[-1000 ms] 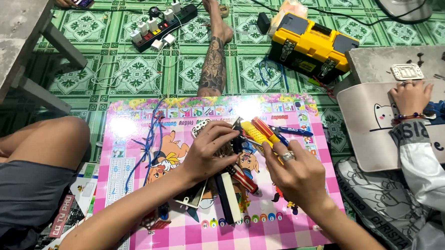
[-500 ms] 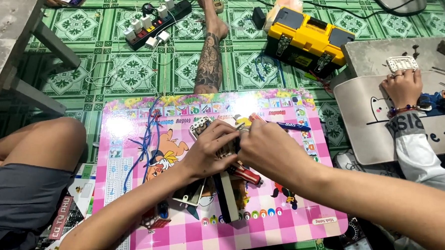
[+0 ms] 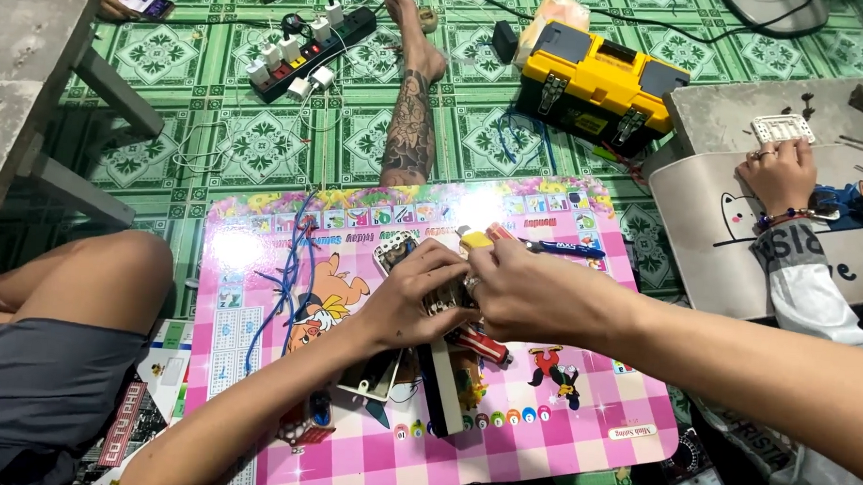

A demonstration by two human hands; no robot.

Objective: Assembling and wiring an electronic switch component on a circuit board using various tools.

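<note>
My left hand (image 3: pixel 414 300) grips a small dark device (image 3: pixel 446 297) over the middle of a pink cartoon-printed table (image 3: pixel 560 413). My right hand (image 3: pixel 531 291) reaches in from the right, its fingertips pinched on the same device, and the two hands touch. Just beyond my fingers lie a yellow and a red tool handle (image 3: pixel 477 238) and a blue pen (image 3: pixel 559 248). A red-handled tool (image 3: pixel 482 346) sits under my right hand. White flat parts (image 3: pixel 375 378) and a dark strip (image 3: pixel 440 393) lie below my left wrist. Most of the device is hidden.
Blue wires (image 3: pixel 290 265) trail across the table's left. On the green tiled floor beyond are a tattooed leg (image 3: pixel 412 125), a power strip (image 3: pixel 309 41) and a yellow toolbox (image 3: pixel 599 80). Another person's hand (image 3: pixel 779 175) rests on a grey table at the right. A concrete bench (image 3: pixel 12 79) stands at the left.
My right hand has moved left from an open pose beside the device and closed its fingertips on it. My left hand has kept its hold.
</note>
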